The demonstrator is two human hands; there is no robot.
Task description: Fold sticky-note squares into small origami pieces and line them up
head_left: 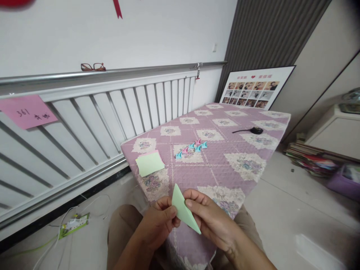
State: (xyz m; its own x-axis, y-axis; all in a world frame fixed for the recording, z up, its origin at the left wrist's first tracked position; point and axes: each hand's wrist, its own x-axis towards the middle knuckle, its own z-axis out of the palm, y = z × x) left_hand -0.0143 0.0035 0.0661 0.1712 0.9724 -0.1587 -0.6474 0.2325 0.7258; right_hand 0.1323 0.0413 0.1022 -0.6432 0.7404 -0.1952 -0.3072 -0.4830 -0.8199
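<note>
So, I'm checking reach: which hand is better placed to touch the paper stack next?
Probably the left hand: it is nearer the paper stack, while the right hand sits farther off. Both hold the green sheet.

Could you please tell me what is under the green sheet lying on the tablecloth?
Pink paper peeks out along the far edge of the green sheet; whatever else lies beneath it is covered, so I cannot tell.
</note>
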